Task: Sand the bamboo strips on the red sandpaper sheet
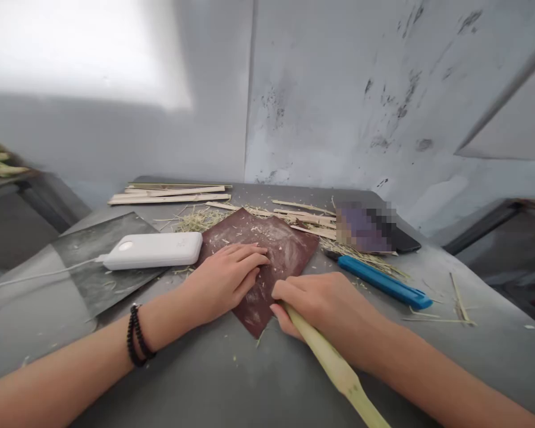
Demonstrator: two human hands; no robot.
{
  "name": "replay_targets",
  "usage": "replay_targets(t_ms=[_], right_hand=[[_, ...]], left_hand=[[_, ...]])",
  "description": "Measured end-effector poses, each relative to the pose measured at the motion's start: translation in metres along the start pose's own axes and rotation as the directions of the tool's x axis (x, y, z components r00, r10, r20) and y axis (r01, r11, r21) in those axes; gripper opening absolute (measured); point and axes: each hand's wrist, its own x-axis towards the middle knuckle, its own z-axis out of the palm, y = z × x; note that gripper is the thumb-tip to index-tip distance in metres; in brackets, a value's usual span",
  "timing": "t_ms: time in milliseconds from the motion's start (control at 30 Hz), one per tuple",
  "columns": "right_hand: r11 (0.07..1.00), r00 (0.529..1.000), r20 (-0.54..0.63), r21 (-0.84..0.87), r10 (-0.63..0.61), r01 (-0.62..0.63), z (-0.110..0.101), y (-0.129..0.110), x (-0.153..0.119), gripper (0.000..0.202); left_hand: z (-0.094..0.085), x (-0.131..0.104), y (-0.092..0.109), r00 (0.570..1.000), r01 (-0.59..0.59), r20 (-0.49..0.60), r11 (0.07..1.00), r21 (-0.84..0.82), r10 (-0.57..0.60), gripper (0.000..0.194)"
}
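A dark red sheet of sandpaper (289,246), dusted with pale powder and small shavings, lies turned cornerwise on the grey table. My left hand (232,273) rests flat on its left part, fingers stretched out. Over the sheet's lower right side, my right hand (325,309) is closed around the end of a pale green bamboo strip (334,362). The strip runs down toward the bottom edge of the view and has a node partway along. Its tip is hidden inside my right fingers.
A white power bank (154,249) with a cable lies on a dark sheet (116,291) at left. Blue utility knife (383,282) and a pixelated item (365,229) are at right. Bamboo strips (173,196) and shavings (196,220) lie toward the wall (339,119).
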Motion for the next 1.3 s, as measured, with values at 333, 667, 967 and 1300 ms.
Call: replay_targets(t_ms=[333, 667, 967, 1300], right_hand=[[0.995, 0.995, -0.008, -0.037, 0.096, -0.097, 0.004, 0.011, 0.0, 0.018], [0.993, 0.991, 0.112, 0.092, 0.07, -0.081, -0.002, 0.005, -0.001, 0.012], [0.991, 0.978, 0.202, 0.108, 0.053, -0.076, -0.008, 0.002, -0.002, 0.012], [0.998, 0.993, 0.114, 0.043, 0.043, -0.048, -0.011, 0.019, 0.001, 0.031]], left_hand=[[-0.001, -0.001, -0.001, 1.0, -0.003, 0.021, 1.0, 0.016, 0.003, 0.032], [0.002, -0.002, 0.0, 1.0, -0.01, 0.0, 1.0, 0.016, 0.01, 0.03], [0.005, -0.002, -0.002, 1.0, -0.007, -0.01, 1.0, 0.019, 0.008, 0.028], [0.006, -0.003, -0.002, 1.0, -0.007, -0.018, 1.0, 0.018, 0.007, 0.03]])
